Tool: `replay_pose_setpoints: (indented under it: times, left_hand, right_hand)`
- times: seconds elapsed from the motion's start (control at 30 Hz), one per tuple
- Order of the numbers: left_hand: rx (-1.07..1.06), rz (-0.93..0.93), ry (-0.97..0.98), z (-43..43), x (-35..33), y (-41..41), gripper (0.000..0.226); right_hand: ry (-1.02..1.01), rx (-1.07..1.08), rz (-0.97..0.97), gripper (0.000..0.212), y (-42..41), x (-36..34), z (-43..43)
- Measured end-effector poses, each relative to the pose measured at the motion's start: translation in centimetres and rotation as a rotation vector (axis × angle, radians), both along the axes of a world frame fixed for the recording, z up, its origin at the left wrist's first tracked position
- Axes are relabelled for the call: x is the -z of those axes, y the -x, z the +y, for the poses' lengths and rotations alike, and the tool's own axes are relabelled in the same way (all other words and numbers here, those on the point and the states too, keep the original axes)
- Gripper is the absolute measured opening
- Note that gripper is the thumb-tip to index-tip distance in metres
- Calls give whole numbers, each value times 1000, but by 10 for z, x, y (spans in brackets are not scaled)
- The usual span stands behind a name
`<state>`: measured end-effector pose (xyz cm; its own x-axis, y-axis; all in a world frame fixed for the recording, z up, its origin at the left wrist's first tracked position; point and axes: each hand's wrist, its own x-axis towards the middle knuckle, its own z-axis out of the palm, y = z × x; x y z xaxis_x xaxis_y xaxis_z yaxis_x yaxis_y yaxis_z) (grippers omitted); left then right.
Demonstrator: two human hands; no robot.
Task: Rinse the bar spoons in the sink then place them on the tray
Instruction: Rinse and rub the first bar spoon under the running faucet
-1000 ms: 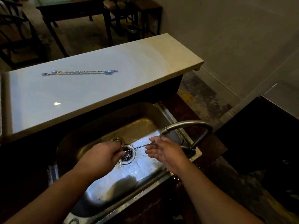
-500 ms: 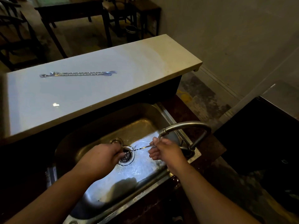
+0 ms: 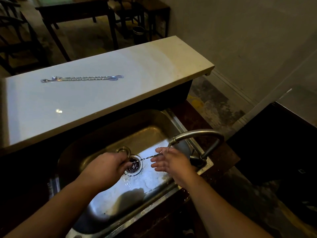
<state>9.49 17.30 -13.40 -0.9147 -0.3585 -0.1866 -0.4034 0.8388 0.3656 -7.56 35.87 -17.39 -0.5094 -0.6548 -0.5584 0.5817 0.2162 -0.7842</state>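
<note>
One bar spoon (image 3: 147, 158) spans the steel sink (image 3: 103, 134) above the drain (image 3: 135, 169): your left hand (image 3: 108, 167) is curled round its left end, your right hand (image 3: 173, 160) touches the shaft with straight, spread fingers beneath the faucet (image 3: 197, 133). Rub along the twisted shaft, turning it so water reaches every side. Two more spoons (image 3: 82, 78) lie together on the white counter (image 3: 154, 79) beyond, far left; no tray shows. Dark tables (image 3: 75, 7) and chairs (image 3: 15, 36) stand farther off.

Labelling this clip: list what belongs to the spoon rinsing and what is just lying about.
In the job: twisted metal bar spoon, left hand gripping it, right hand, steel sink, curved grey tap, two silver bar spoons on the pale counter.
Lying about: round brass ring by the drain, dark wooden table, small dark bin.
</note>
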Motion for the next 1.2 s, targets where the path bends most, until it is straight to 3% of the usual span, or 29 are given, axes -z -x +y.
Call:
replay_pose_setpoints:
  times: [0.2, 0.5, 0.67, 0.8, 0.93, 1.2]
  left_hand:
    - [-10, -1, -24, 2, 2, -2, 24]
    - [-20, 13, -41, -1, 1, -6, 22]
    - [-14, -17, -20, -1, -2, -5, 24]
    - [-5, -27, -17, 3, -4, -1, 27]
    - [-9, -18, -15, 3, -6, 0, 27]
    - [-16, -23, -31, 4, -7, -2, 24]
  right_hand:
    - [4, 5, 3, 25, 1, 0, 3]
    - [2, -5, 36, 12, 3, -2, 6]
    - [-29, 1, 88, 24, 4, -3, 9]
    - [-19, -9, 64, 15, 4, -6, 7]
    - [-23, 11, 18, 25, 6, -11, 4]
    - [-29, -11, 36, 17, 3, -10, 6]
